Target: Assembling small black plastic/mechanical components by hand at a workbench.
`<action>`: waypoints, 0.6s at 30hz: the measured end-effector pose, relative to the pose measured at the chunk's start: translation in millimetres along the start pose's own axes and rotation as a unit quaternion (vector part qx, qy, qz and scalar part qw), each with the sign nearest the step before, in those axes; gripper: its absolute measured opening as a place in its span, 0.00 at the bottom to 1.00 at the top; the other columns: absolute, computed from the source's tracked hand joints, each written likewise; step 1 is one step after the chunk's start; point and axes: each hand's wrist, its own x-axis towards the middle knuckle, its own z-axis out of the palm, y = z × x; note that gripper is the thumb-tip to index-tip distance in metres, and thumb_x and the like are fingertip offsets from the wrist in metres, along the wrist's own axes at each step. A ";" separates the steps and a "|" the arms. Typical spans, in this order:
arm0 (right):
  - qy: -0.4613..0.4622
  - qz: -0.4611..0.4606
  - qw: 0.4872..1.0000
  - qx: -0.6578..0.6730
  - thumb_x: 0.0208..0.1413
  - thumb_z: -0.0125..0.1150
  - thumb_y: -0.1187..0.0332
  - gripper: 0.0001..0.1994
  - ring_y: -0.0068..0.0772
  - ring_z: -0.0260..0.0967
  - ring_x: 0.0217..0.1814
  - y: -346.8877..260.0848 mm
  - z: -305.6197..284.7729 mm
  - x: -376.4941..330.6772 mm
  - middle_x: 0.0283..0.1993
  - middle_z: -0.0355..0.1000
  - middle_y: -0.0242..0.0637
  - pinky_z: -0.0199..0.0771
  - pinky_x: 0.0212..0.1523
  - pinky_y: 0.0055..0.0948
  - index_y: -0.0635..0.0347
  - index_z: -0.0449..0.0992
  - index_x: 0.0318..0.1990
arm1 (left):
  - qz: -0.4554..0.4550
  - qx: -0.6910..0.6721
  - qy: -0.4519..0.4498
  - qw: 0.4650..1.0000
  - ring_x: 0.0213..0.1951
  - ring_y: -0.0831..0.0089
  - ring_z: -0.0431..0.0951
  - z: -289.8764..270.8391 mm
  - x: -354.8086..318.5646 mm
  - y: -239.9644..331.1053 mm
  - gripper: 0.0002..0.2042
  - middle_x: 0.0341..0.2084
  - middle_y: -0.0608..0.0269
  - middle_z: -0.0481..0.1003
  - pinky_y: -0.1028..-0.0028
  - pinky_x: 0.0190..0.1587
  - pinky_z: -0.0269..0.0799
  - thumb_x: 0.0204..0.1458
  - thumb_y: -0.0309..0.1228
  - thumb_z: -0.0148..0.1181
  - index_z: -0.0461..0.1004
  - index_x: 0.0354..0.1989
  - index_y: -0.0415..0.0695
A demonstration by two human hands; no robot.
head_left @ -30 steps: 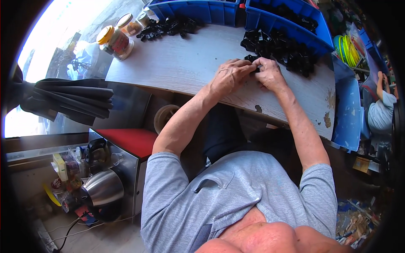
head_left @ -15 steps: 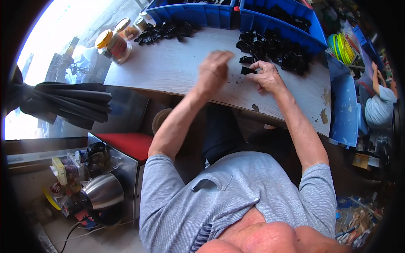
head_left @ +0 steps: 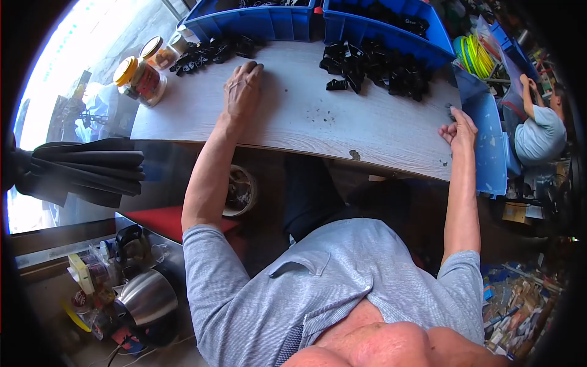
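Your left hand (head_left: pixel 243 92): back of the hand faces the camera, fingers curled under, so fingertips and palm are hidden. Can't tell if it's gripping anything. Your right hand (head_left: pixel 458 130): lower fingers bent in, index reaching out toward the table's right edge; inside of the palm is hidden, so can't tell whether it's closed on something either.

Black parts are in two loose piles on the table (head_left: pixel 281 131). Left pile (head_left: pixel 211 54) is just beyond your left fingertips, a bit to their left; can't tell if they touch. Right pile (head_left: pixel 379 70) sits between your hands, farther from you, well apart from your right hand. One black piece (head_left: pixel 336 85) lies at that pile's near-left edge. Pieces overlap, so I can't count either pile.

Two blue bins behind the piles: left bin (head_left: pixel 251 24) and right bin (head_left: pixel 391 30), tops cut off by the frame. Dark parts in both, too jumbled to count. One pale blue tub (head_left: pixel 489 144) just beside your right hand, past the table edge.

At least three containers at the table's far left: yellow-lidded jar (head_left: pixel 142 81), second jar (head_left: pixel 158 55), small can (head_left: pixel 177 44) partly hidden behind. Dark specks (head_left: pixel 321 116) mid-table, too small to identify. One co-worker (head_left: pixel 541 131) far right, hands too small to read.
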 end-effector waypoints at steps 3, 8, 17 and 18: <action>-0.043 -0.014 0.999 -0.007 0.52 0.74 0.64 0.14 0.29 0.69 0.19 4.0 6.4 -8.1 0.16 0.62 0.29 0.83 0.27 0.38 0.55 0.80 0.45 | 0.034 -0.001 0.013 0.999 0.55 0.55 0.77 -4.5 -3.0 7.3 0.20 0.54 0.58 0.77 0.60 0.55 0.75 0.48 0.19 0.59 0.78 0.52 0.46; -0.214 -0.020 0.974 -0.073 0.52 0.73 0.65 0.19 0.23 0.68 0.17 9.8 61.5 -57.3 0.17 0.64 0.26 0.82 0.23 0.31 0.59 0.77 0.50 | 0.039 -0.021 0.043 0.998 0.52 0.54 0.78 -5.1 -0.1 0.3 0.18 0.49 0.56 0.79 0.60 0.54 0.75 0.49 0.21 0.61 0.78 0.51 0.45; -0.327 -0.087 0.923 -0.184 0.53 0.71 0.65 0.24 0.21 0.67 0.15 8.1 151.1 -108.0 0.19 0.69 0.30 0.75 0.18 0.27 0.59 0.75 0.58 | 0.034 -0.091 -0.009 0.995 0.48 0.53 0.78 -16.8 -22.7 78.0 0.23 0.45 0.53 0.80 0.60 0.52 0.75 0.47 0.17 0.62 0.76 0.55 0.43; -0.334 -0.107 0.914 -0.204 0.53 0.71 0.65 0.24 0.22 0.67 0.15 7.0 158.5 -111.3 0.20 0.70 0.31 0.74 0.17 0.28 0.59 0.76 0.58 | 0.036 -0.116 0.004 0.993 0.48 0.52 0.78 -16.1 -27.0 83.8 0.23 0.45 0.52 0.80 0.60 0.51 0.75 0.48 0.18 0.62 0.75 0.55 0.43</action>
